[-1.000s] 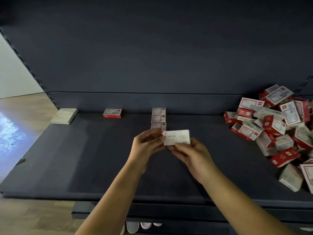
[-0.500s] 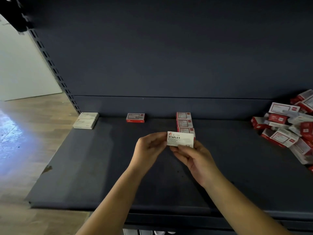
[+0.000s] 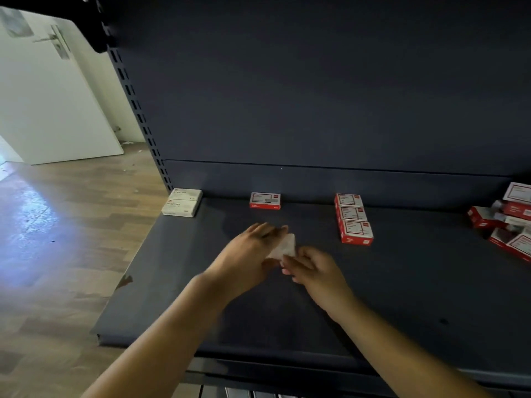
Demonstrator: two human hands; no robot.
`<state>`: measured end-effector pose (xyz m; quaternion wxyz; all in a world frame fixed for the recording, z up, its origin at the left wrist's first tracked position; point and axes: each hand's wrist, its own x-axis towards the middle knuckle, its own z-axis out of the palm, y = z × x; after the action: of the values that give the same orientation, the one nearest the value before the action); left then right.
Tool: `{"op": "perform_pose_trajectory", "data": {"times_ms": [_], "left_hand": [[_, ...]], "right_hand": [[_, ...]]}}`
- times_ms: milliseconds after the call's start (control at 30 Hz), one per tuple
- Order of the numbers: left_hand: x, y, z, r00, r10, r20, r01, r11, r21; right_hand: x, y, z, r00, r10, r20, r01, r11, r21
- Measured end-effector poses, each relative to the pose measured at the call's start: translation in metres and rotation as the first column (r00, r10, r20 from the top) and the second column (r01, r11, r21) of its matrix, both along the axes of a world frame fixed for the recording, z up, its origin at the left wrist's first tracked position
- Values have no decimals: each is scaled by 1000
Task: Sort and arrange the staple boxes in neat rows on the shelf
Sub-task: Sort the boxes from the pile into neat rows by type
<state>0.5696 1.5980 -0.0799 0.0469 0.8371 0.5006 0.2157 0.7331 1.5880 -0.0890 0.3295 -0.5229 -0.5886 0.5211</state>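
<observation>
One white staple box (image 3: 283, 247), blurred by motion, is held above the middle of the dark shelf (image 3: 402, 297). It is gripped by the left hand (image 3: 250, 254), whose fingers are curled over its left end, and it is pinched at its lower right corner by the fingertips of the right hand (image 3: 313, 268).

Two white staple boxes (image 3: 182, 202) are seen at about 10 o'clock from the held box, laid one before the other at the shelf's left rear corner, against the slotted upright (image 3: 138, 110). One red box (image 3: 265, 200) is set alone at 12 o'clock by the back panel. Three red boxes (image 3: 354, 218) are lined up front to back at 2 o'clock, touching one another. A loose heap of red boxes (image 3: 508, 222) is cut off by the frame at 3 o'clock; its count cannot be told.

Bare shelf surface is left between the rows and across the whole front strip down to the front edge at 6 o'clock. Wooden floor (image 3: 57, 239) is seen beyond the left edge at 9 o'clock.
</observation>
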Motion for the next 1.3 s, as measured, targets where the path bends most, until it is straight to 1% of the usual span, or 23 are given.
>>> {"op": "perform_pose_trajectory", "data": {"times_ms": [33,67,100,133,167,267,367,500,633,767,1000,1167,1267,1300], "left_hand": [[-14,2,3,999,4,-33,-4,1000,5],[-29,3,5,996,12,-92,-10,1000,25],[-45,6,5,990,32,-138,-26,999,47],[-61,8,5,985,58,-164,-51,998,46],[-78,9,3,981,90,-170,-90,996,12],[-121,12,-4,964,212,-161,-228,970,-88],[-155,13,-11,936,307,-169,-340,915,-218],[-174,18,-19,943,316,-101,-331,924,-193],[-178,26,-27,924,379,-47,-381,907,-179],[-177,31,-26,917,400,10,-388,894,-223],[-172,37,-17,895,445,-22,-434,860,-268],[-164,34,-8,901,430,-54,-430,873,-229],[-164,35,-7,888,454,-68,-458,861,-220],[-162,35,-7,877,469,-105,-480,846,-230]], "right_hand": [[-3,0,2,967,58,247,-89,989,117],[-6,1,5,864,86,497,-213,955,206],[-8,1,9,729,74,681,-331,908,256],[-11,1,13,625,45,779,-417,863,285],[-13,0,16,573,22,819,-463,833,302],[-22,-2,15,517,7,856,-496,818,293],[-26,-4,9,484,34,874,-507,825,249],[-25,-3,6,475,47,879,-522,819,239],[-24,2,6,478,60,877,-523,821,229],[-26,6,5,492,80,867,-520,826,219],[-28,6,-2,521,102,847,-519,826,219],[-28,3,-8,536,118,836,-516,829,214],[-31,0,-9,554,106,826,-511,826,237],[-31,0,-8,560,103,822,-512,823,246]]}}
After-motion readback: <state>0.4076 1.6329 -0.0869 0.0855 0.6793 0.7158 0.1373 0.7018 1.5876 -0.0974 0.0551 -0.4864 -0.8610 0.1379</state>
